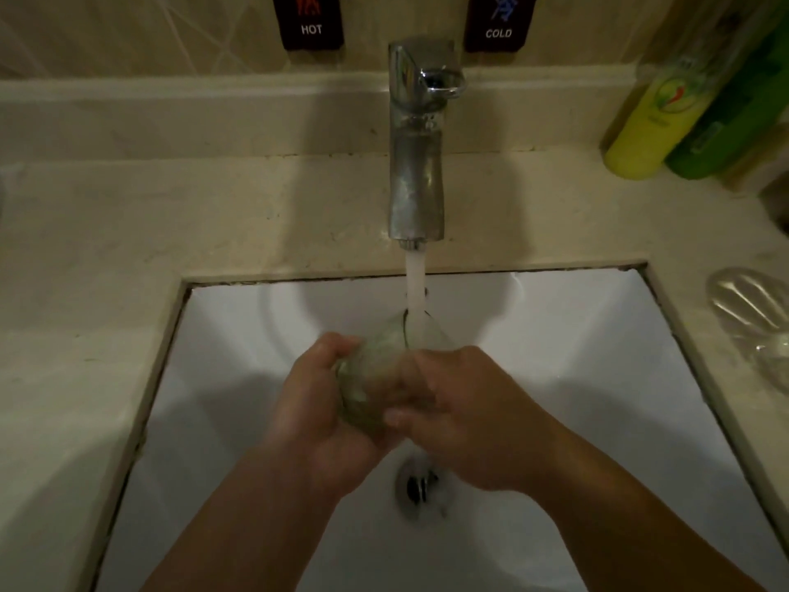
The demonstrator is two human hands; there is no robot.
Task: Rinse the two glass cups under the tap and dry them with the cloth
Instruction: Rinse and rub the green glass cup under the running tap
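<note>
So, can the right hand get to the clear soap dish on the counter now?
Probably not at once: the right hand is gripping the glass cup together with the left hand. Once it lets go, nothing stands between it and the soap dish.

Two words can be read, both in white capitals on dark tags fixed to the tiled wall at the top of the frame. "HOT" is printed on the left tag [308, 20], "COLD" on the right tag [498, 21]. The label on the yellow bottle [651, 121] at upper right cannot be read.
</note>
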